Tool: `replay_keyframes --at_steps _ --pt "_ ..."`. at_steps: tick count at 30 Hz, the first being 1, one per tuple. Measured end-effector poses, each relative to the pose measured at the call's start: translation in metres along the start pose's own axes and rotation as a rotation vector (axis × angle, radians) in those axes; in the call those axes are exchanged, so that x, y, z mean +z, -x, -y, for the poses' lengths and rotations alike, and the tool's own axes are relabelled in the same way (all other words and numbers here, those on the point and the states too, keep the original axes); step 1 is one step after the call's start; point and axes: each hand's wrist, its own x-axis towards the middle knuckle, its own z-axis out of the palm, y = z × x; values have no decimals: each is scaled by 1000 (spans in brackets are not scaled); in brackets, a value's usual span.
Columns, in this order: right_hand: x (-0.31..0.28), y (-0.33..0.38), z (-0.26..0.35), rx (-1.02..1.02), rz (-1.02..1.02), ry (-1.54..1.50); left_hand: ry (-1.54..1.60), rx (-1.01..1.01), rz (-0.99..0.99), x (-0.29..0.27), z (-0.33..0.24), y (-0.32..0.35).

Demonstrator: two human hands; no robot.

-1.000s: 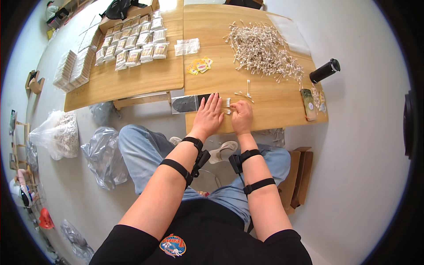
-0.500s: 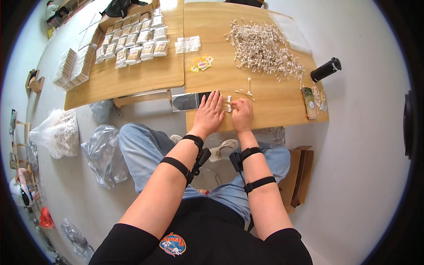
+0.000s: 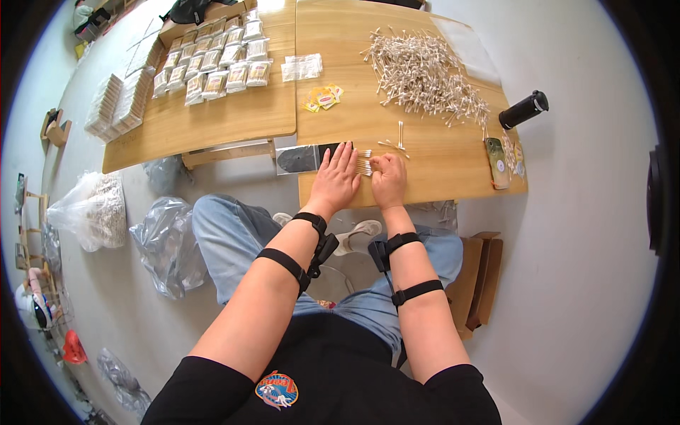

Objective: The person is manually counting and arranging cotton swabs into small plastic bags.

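left hand (image 3: 334,178) flat, fingers spread | right hand (image 3: 388,177) curled, palm down

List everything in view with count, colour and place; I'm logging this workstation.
cotton swabs, loose pile: many, white, right table's far side
small row of swabs: several, white, between both hands
filled swab packets: many, clear, left table
empty clear bags: a few, at the table seam
yellow labels: a few, right table
black bottle: one, right edge
phone: one, dark, right edge
plastic bags: several, clear, on floor at left
left hand: flat on table
right hand: fingertips on the row
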Motion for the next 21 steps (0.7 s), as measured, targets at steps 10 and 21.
replay_keyframes --at_steps 10,21 --pt "1 0 2 -4 24 58 -12 6 9 0 0 1" --pt "3 -4 2 -26 12 115 -50 2 13 1 2 -4"
